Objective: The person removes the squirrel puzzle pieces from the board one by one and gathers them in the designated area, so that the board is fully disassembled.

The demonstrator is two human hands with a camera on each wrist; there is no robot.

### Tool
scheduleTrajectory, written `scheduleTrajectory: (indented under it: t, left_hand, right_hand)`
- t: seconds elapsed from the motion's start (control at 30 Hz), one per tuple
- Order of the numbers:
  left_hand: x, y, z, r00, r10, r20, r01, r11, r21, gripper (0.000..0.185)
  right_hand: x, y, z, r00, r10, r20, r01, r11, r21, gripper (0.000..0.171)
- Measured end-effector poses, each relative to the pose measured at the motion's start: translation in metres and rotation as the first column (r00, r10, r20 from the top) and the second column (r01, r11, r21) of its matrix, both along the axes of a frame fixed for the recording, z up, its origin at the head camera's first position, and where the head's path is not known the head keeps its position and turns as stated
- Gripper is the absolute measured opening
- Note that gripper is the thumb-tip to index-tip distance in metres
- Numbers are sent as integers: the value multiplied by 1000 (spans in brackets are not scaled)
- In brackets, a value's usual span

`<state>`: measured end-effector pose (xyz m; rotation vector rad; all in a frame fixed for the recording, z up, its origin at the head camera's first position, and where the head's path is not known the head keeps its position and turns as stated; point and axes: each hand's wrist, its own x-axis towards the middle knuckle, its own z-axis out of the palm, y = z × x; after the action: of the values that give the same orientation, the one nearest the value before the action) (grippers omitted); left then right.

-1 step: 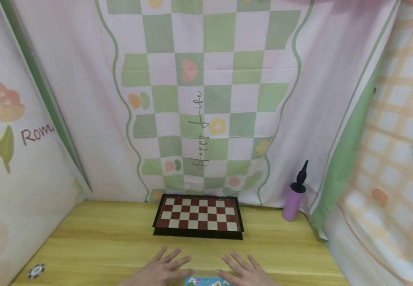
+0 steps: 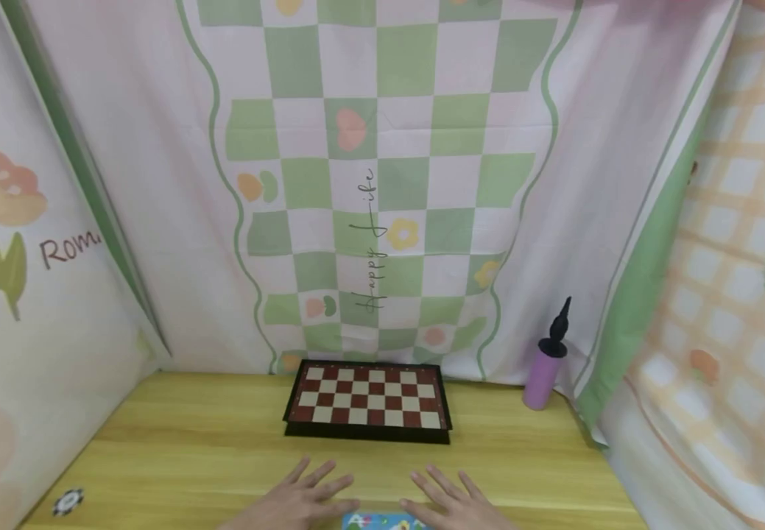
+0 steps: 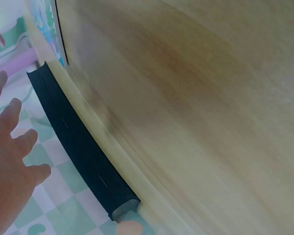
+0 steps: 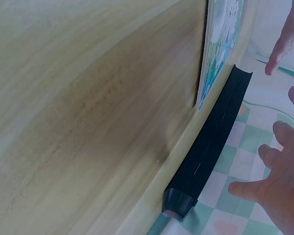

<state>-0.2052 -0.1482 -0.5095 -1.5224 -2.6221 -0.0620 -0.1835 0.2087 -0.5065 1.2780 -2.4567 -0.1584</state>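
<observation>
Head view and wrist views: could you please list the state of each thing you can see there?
Left hand: open, fingers spread, flat on the table.
Right hand: open, fingers spread, flat on the table.
Chessboard case: folded shut, lying flat, untouched.
Blue card: flat on the table's near edge, between the hands.
Purple pump: upright against the backdrop.
Poker chip: lying flat at the near left.
Table: wooden, bears everything.
</observation>
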Motion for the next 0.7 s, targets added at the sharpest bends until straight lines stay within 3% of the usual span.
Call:
scheduleTrajectory:
  t: [0.23, 0.5, 0.7]
  left_hand:
    - [0, 0, -5, 998, -12, -67, 12, 1000, -3, 67]
    - [1, 1, -4, 999, 1, -42, 0, 1000, 5, 67]
    - [3, 0, 0, 1000, 15, -7, -15, 1000, 14, 67]
  right_hand:
    - [1, 0, -1, 997, -5, 83, 4, 1000, 16, 67]
    - [3, 0, -5, 1000, -3, -3, 3, 1000, 9, 65]
    - [4, -1, -3, 1000, -7, 26, 6, 1000, 3, 67]
